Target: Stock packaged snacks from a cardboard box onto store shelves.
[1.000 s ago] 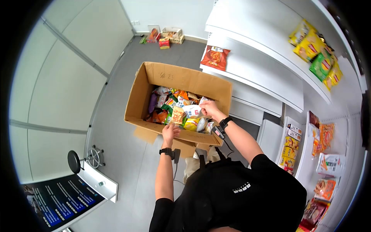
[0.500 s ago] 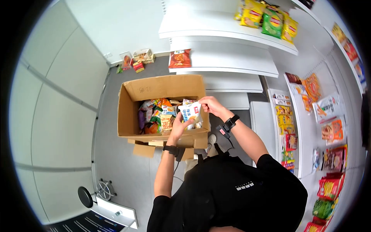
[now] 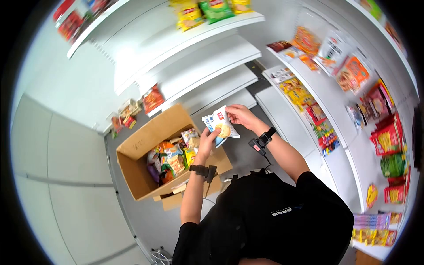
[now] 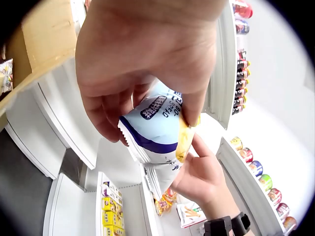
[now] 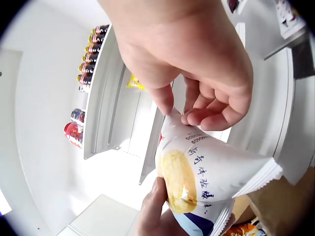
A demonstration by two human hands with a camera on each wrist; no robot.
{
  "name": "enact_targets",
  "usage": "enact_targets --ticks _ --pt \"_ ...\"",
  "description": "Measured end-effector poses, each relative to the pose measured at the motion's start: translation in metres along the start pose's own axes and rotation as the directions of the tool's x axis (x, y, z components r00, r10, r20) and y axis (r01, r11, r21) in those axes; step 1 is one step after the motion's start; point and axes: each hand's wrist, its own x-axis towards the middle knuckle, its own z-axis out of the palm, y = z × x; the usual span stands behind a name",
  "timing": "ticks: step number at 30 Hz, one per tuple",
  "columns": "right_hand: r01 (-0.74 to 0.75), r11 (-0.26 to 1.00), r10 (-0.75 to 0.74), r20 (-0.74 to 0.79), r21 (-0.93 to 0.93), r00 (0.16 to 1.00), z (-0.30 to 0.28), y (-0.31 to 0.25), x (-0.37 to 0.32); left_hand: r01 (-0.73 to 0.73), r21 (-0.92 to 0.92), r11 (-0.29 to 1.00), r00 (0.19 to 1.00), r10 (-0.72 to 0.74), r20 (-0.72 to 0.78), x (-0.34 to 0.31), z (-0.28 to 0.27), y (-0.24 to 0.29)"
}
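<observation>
Two hands are holding one white-and-blue snack bag between them, and in the head view it is showing just right of one cardboard box. The left hand is gripping its lower side, thumb lying on the front and fingers curling behind; the right hand is pinching one upper corner between thumb and fingertip. Two black wristbands are circling the wrists, one on each. The box is containing a jumble of packets, too overlapped to be counted. One red bag is lying at a white shelf's end, and at least three chip bags, yellow and green, are sitting higher up. Six dark bottles are lining a shelf in the right wrist view; seven round cups are forming a row in the left wrist view.
</observation>
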Motion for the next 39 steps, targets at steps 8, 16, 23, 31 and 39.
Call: enact_targets --ticks 8,16,23,31,39 --pt "0.07 0.997 -0.075 -0.202 -0.03 0.977 -0.134 -0.003 -0.101 0.011 0.084 0.996 0.995 -0.02 0.102 0.058 0.139 -0.034" --pt "0.053 0.998 -0.042 -0.321 0.028 0.946 -0.237 0.004 -0.2 0.084 0.096 0.992 0.947 -0.11 0.301 0.074 0.283 -0.062" --pt "0.124 0.975 -0.03 -0.443 0.184 0.896 -0.292 0.027 -0.266 0.231 0.159 0.96 0.836 -0.28 0.473 0.076 0.368 -0.099" --pt "0.378 0.82 0.042 -0.704 0.43 0.709 -0.335 0.063 -0.305 0.2 0.438 0.877 0.735 -0.43 0.524 0.074 0.403 -0.13" --pt "0.62 0.686 0.048 -0.873 0.381 0.485 -0.472 0.078 -0.301 0.214 0.45 0.867 0.772 -0.432 0.465 0.082 0.392 -0.107"
